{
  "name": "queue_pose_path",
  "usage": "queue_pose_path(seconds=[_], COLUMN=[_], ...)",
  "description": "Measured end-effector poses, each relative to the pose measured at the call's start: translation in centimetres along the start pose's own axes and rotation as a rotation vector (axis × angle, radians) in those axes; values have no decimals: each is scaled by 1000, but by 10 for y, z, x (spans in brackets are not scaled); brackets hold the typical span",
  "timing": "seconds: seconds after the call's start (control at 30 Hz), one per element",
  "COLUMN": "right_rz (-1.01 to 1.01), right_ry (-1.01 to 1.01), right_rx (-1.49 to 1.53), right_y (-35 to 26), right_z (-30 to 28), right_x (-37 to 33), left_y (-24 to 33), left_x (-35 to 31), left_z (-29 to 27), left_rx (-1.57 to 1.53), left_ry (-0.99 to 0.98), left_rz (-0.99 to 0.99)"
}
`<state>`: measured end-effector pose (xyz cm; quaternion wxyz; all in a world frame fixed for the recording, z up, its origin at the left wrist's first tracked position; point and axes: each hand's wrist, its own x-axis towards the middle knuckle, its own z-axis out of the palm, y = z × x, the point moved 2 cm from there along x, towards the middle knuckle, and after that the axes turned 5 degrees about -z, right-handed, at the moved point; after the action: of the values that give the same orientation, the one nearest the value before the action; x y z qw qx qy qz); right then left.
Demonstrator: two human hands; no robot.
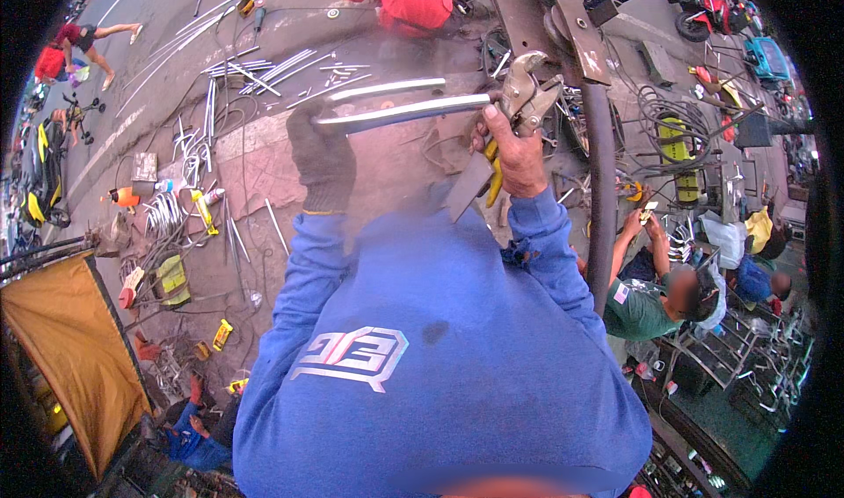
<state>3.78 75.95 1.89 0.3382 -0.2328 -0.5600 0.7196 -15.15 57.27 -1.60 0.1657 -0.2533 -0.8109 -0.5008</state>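
Note:
Two shiny metal tube lengths, a long near one (404, 109) and a shorter far one (391, 88), lie almost parallel in front of my chest. My left hand (321, 159), in a dark glove, is closed around their left ends; whether they join inside the grip is hidden. My right hand (519, 155), bare, is closed on heavy pliers (527, 98) with curved metal jaws pointing away from me. Its thumb lies at the right end of the near tube. Below that hand stick out yellow handles (495, 180) and a flat grey metal piece (470, 184).
Cut tubes (272, 74) and coiled cables (677, 124) lie on the ground. A thick upright pipe (600, 190) with a rusty steel frame (563, 23) stands close to my right arm. A person in red (409, 1) crouches ahead; another in green (646, 309) sits right.

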Motion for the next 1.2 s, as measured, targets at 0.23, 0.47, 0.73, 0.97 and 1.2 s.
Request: queue_pose_path(seconds=[0.23, 0.47, 0.73, 0.97, 1.2], right_rz=[120, 70, -54, 14, -56], right_ry=[121, 347, 72, 49, 393], right_rx=[-100, 228, 502, 513, 259], right_y=[16, 30, 5, -8, -7], right_z=[-4, -34, -30, -17, -20], right_x=[11, 15, 14, 13, 23], left_y=[-18, -20, 39, 35, 50], left_x=[-3, -19, -30, -21, -37], left_z=[-3, 12, 24, 25, 24], left_rx=[126, -681, -784, -373, -442], left_ry=[-231, -595, -1134, -1395, -1275], left_rz=[-175, -946, -914, -672, -740])
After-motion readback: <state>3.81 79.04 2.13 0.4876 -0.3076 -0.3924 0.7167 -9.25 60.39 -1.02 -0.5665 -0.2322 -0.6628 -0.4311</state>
